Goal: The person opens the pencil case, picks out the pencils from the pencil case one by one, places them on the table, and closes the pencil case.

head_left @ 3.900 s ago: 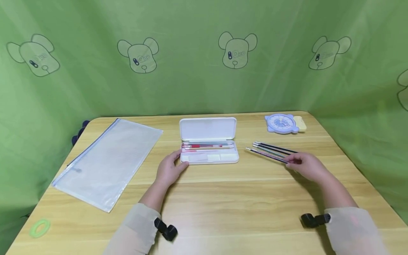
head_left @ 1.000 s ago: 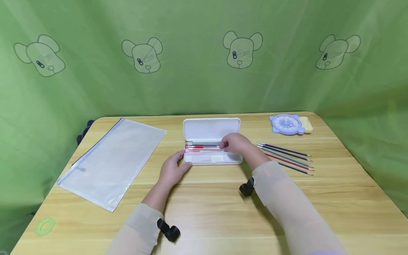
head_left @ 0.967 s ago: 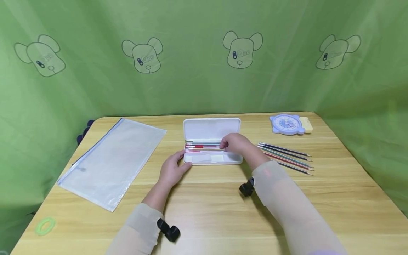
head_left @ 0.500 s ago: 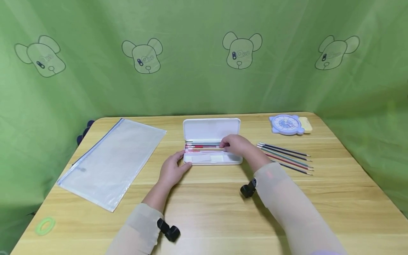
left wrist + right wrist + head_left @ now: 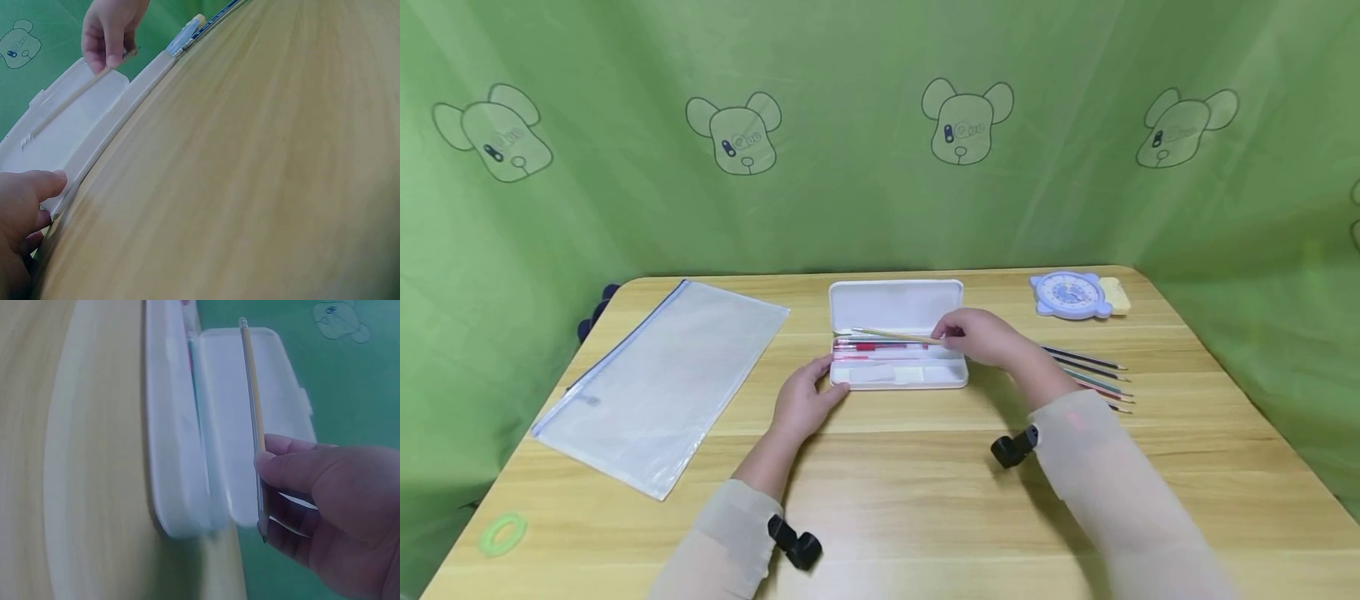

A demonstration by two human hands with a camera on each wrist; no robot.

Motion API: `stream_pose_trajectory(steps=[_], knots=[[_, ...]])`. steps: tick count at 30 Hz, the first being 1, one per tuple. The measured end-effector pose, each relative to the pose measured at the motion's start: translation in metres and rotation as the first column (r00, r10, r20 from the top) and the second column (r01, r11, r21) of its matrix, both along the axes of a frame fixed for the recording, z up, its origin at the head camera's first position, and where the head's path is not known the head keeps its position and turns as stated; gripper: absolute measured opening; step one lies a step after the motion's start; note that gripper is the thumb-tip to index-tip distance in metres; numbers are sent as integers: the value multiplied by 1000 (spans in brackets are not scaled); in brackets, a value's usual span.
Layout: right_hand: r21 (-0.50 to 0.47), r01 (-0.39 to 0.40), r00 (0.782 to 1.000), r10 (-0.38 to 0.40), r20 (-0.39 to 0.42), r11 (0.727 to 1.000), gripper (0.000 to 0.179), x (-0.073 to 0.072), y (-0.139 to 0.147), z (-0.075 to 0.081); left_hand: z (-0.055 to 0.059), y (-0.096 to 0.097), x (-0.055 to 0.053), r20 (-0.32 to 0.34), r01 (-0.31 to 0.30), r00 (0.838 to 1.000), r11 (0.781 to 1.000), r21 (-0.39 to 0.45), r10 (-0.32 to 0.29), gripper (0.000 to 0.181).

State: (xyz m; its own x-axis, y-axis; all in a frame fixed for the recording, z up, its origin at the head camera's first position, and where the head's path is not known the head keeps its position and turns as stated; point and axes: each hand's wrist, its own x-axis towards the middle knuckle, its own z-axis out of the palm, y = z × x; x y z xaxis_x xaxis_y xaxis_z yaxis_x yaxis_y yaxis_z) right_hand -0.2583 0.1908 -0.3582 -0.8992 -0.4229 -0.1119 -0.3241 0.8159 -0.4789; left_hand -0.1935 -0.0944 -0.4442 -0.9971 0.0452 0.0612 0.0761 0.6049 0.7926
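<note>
An open white pencil case (image 5: 898,377) lies mid-table, its lid tipped back. My left hand (image 5: 802,402) grips the case's left end; in the left wrist view its thumb lies on the rim. Above the case, my right hand (image 5: 981,335) pinches a yellow pencil (image 5: 895,336) near its sharpened end, eraser end pointing left. The right wrist view shows this pencil (image 5: 252,381) raised clear of the case between thumb and fingers. Inside the case are a red pen (image 5: 868,346), a teal pencil (image 5: 199,406) and white pieces in the front section.
Several pencils (image 5: 1097,375) lie fanned to the right, partly behind the right forearm. Behind them sit a blue toy clock (image 5: 1070,294) and a pale yellow block (image 5: 1116,296). A clear zip pouch (image 5: 670,383) lies left, with a green ring (image 5: 502,534) at front left.
The right hand has let go of the pencils at the right and reached into the case. It has since lifted the yellow pencil up and rightward. The left hand stays at the case.
</note>
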Motion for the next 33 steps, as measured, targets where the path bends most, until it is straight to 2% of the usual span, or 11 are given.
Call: stream_pose_trajectory(steps=[5, 13, 18, 25, 33], knots=[[-31, 50, 999, -50, -12, 998, 19, 11, 22, 6, 1, 0, 1, 2, -1, 1000, 1000, 0, 1, 59], [-30, 87, 994, -88, -63, 996, 20, 31, 68, 5, 0, 0, 2, -10, 3, 1000, 1000, -17, -3, 57], [-8, 126, 987, -126, -100, 992, 17, 49, 102, -2, 1, 1, 2, -8, 1, 1000, 1000, -9, -1, 58], [-1, 177, 980, -176, -91, 984, 17, 74, 142, -14, 1, 1, 2, -3, 0, 1000, 1000, -10, 0, 59], [54, 227, 971, -222, -89, 972, 18, 92, 172, -35, 1, 2, 2, 2, 2, 1000, 1000, -7, -2, 58]])
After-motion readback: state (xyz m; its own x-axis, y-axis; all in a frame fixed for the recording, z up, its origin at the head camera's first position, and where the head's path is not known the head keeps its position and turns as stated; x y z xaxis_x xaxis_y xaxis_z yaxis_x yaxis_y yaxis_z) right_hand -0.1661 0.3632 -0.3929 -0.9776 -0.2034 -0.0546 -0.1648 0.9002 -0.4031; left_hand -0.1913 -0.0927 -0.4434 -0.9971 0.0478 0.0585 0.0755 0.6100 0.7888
